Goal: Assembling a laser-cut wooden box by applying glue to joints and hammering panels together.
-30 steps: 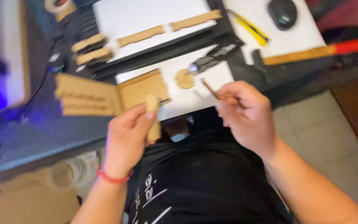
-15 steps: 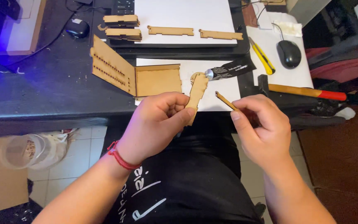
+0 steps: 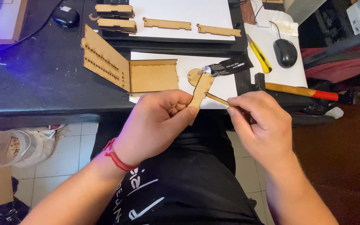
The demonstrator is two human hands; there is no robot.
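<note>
Two hands engaged: left hand [image 3: 159,121] fingers pinched on a notched wooden strip [image 3: 199,92]; right hand [image 3: 263,125] fingers closed around a thin stick [image 3: 217,99] touching it.

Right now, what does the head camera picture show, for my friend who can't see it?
A person's left hand holds a flat wooden piece while the right hand touches a thin stick to it. Behind, a black desk holds more wooden parts, a glue tube and a hammer.

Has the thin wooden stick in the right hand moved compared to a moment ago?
Yes. The stick moved left, and its tip now touches the wooden piece near the glue tube.
</note>
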